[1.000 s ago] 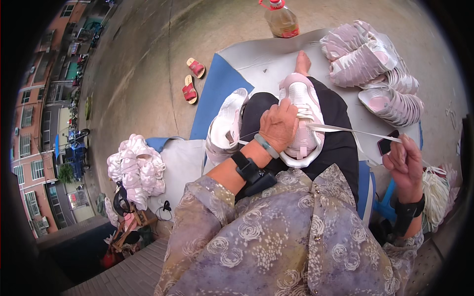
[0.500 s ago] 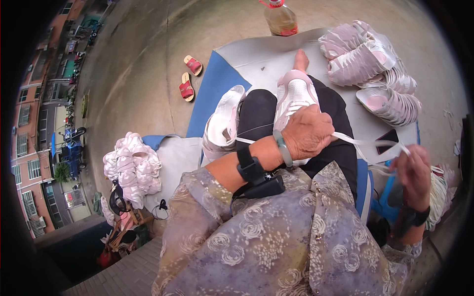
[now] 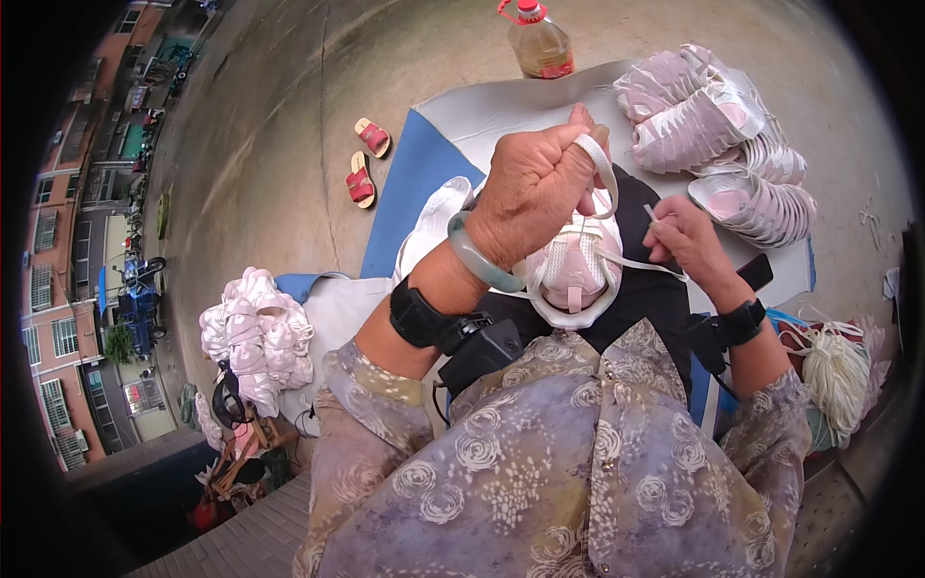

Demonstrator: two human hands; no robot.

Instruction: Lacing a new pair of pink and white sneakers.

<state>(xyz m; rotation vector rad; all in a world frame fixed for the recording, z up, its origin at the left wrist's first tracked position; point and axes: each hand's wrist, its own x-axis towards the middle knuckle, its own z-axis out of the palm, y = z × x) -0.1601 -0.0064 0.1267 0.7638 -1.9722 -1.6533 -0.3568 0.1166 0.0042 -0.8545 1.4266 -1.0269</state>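
A white and pink sneaker [image 3: 570, 279] rests on my dark-trousered lap, its heel towards me and its front half hidden by my left hand. Raised over it, my left hand [image 3: 541, 178] is closed on a flat white shoelace [image 3: 607, 166] that loops past the thumb. Lower and to the right, my right hand [image 3: 692, 243] pinches the end of a white lace, whose tip sticks up from the fingers. A slack length of lace runs from the shoe's opening towards that hand. Just left of my wrist, another white shoe [image 3: 431, 220] is partly covered.
Pink-white shoe uppers [image 3: 694, 125] are stacked far right on the grey and blue mat [image 3: 395, 183]; more pile up [image 3: 255, 332] at left. A dark phone [image 3: 755, 271] and a white lace bundle [image 3: 834, 376] lie right. Red sandals [image 3: 360, 181] and a bottle [image 3: 541, 43] stand beyond.
My left hand has moved up and left, lifting a loop of lace. My right hand has come in from the far right towards the shoe. The shoe's heel has come into view.
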